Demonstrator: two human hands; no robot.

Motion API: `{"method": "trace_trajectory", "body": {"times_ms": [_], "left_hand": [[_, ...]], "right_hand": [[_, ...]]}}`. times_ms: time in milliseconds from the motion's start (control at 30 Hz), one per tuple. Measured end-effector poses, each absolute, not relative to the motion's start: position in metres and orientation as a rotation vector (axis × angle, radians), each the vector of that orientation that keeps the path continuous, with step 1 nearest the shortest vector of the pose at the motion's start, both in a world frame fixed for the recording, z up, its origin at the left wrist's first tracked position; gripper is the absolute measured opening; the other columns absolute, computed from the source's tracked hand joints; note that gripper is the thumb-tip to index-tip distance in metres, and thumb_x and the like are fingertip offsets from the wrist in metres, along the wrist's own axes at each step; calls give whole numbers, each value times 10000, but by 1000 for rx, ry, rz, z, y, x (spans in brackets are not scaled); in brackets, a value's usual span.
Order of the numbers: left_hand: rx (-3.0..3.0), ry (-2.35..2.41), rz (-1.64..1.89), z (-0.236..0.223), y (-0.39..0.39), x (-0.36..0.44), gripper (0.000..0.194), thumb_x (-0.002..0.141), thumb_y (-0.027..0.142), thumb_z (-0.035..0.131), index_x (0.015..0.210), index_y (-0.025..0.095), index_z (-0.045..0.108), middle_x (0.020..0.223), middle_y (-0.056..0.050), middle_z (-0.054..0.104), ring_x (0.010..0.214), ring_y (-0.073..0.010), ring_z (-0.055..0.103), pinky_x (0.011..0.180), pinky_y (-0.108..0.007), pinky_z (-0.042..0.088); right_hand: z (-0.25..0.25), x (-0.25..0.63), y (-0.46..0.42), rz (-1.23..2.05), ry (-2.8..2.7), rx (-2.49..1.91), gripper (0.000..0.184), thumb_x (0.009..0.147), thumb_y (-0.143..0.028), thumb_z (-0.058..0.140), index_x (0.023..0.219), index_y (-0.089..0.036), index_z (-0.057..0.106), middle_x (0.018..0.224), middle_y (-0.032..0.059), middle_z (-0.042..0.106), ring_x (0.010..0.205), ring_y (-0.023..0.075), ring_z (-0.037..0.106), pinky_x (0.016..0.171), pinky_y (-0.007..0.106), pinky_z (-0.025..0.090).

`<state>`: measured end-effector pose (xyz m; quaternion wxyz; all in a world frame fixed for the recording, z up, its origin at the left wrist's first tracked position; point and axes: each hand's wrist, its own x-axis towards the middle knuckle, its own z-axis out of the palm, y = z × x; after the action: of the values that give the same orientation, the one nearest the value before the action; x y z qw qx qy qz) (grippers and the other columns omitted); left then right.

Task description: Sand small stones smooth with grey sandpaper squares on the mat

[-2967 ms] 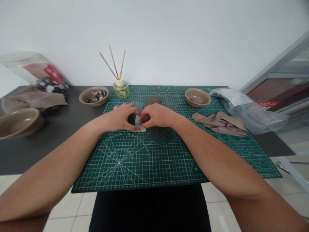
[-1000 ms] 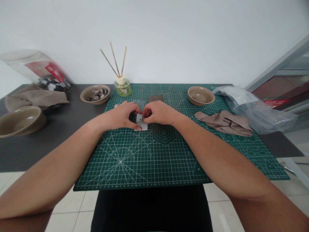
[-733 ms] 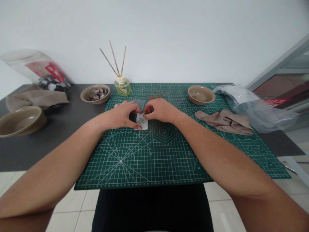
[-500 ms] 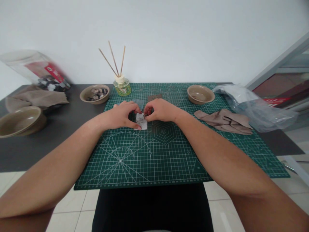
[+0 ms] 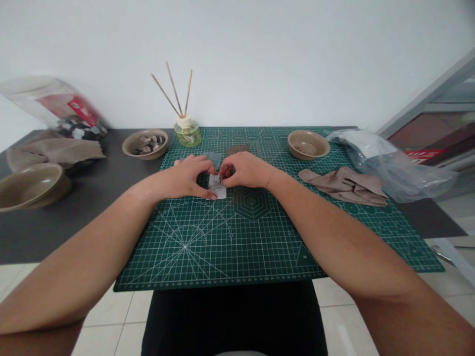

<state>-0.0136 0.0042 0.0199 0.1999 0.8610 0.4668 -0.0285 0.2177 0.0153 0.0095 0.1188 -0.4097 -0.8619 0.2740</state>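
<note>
On the green cutting mat (image 5: 208,262) lies a small white piece of paper (image 5: 218,189) with dark smudges or crumbs on it. My left hand (image 5: 189,177) reaches in from the left. Its thumb touches the paper's lower left corner and its fingertips meet the upper edge, holding it flat. From the right, my right hand (image 5: 241,170) has its fingers pinched together just over the paper's right side. Something tiny and dark may be between those fingertips, too small to name. Behind the hands are a brown square piece (image 5: 237,149) and a clear bluish piece (image 5: 213,158), both partly covered.
A reed diffuser (image 5: 187,132) stands at the back. Left are a bowl of dark-and-light pieces (image 5: 146,144), another bowl (image 5: 31,185), a brown cloth (image 5: 63,148) and a clear container (image 5: 67,106). Right are a bowl (image 5: 308,145), a cloth (image 5: 345,185) and a plastic bag (image 5: 393,163).
My right fingertips have shifted very slightly over the paper. My left hand and everything around stay practically where they were.
</note>
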Motion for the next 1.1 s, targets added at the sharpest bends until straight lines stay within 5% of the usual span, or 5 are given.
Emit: {"method": "trace_trajectory", "body": {"times_ms": [1100], "left_hand": [[2375,1297,-102,28,2,-14,613,741,719,822,1143,274,696,1307,-91,671,1325,-423,549,1089,-553,429]], "right_hand": [[12,212,6,906,-2634,-954,157,811,-175,875,967,-187,879,904,1,814,830,143,722,778,252,487]]}}
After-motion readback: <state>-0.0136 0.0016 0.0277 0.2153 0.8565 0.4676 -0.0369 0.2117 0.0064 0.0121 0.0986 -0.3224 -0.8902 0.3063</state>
